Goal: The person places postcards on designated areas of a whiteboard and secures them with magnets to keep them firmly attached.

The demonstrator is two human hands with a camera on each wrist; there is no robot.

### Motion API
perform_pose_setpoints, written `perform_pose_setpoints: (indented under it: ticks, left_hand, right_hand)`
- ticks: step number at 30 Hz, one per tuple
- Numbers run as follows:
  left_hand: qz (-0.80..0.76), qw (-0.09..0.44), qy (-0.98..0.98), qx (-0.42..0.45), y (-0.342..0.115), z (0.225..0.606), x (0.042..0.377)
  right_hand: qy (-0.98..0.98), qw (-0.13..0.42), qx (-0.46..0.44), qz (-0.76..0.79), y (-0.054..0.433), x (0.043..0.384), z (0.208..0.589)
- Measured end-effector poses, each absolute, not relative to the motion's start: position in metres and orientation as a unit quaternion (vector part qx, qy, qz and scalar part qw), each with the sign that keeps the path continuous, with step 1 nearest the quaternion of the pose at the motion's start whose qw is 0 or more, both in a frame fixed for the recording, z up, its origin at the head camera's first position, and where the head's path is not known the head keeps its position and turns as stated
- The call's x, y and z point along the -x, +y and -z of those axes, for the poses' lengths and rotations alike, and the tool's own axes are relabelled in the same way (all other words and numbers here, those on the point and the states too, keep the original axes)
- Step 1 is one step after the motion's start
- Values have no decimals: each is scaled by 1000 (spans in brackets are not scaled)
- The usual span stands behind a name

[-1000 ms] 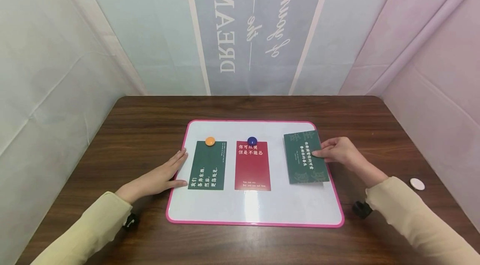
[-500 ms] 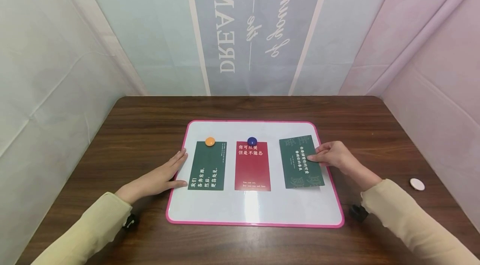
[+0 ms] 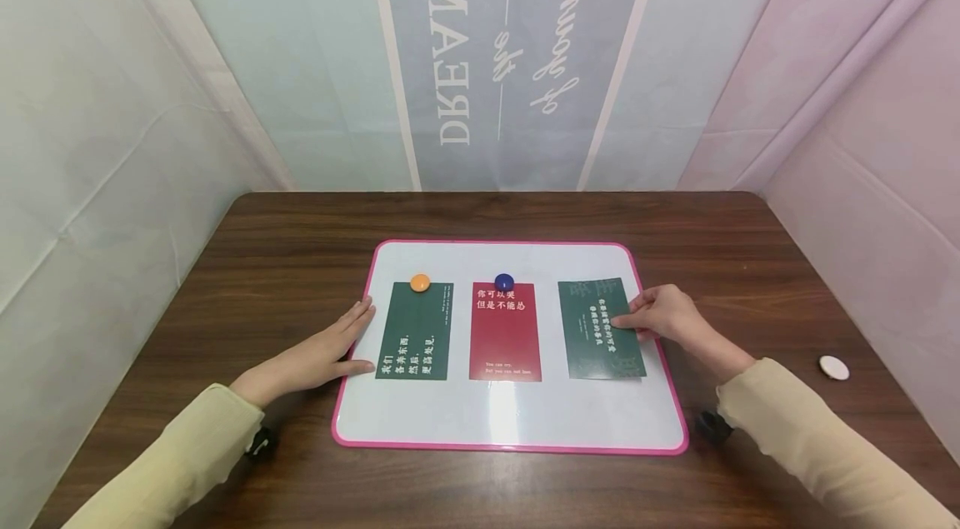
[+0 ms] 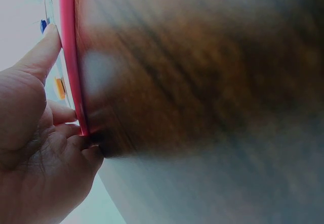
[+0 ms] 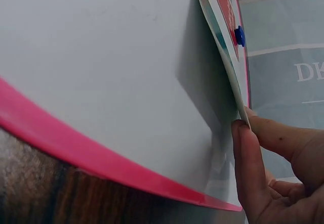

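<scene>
My right hand (image 3: 667, 315) pinches the right edge of a dark green card (image 3: 592, 350) between thumb and fingers. The card is close over the right part of a pink-rimmed whiteboard (image 3: 450, 416), and the right wrist view shows its edge raised, with a shadow beneath. My left hand (image 3: 318, 354) rests at the board's left rim, fingers straight and thumb on the white surface. Beside it lies another green card (image 3: 412, 341) with an orange magnet (image 3: 420, 283) at its top. In the middle a red card (image 3: 506, 341) has a dark blue magnet (image 3: 504, 282) at its top.
A white round magnet (image 3: 834, 367) lies on the dark wooden table (image 3: 300, 237) at the far right, beyond the right sleeve. Pale cloth walls stand behind the table and at both sides, the back one (image 3: 330, 121) with printed letters.
My right hand has brought the green card a little left and down, and the card has turned nearly straight and closer to the board. The left hand stays put.
</scene>
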State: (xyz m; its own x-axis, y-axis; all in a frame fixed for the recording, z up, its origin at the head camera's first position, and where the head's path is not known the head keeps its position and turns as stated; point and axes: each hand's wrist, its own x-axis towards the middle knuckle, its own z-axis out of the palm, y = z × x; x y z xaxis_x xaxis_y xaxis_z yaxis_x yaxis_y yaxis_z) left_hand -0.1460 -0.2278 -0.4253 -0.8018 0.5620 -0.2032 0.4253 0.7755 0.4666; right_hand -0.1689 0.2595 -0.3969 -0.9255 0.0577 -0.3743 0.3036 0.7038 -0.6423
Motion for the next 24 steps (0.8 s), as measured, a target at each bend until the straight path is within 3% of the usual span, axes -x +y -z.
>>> perform_pose_setpoints:
  ticks: [24]
  left_hand:
    - [-204,173,928,-259,-228,424,147]
  right_hand:
    - [952,130,-36,276,252,171,394]
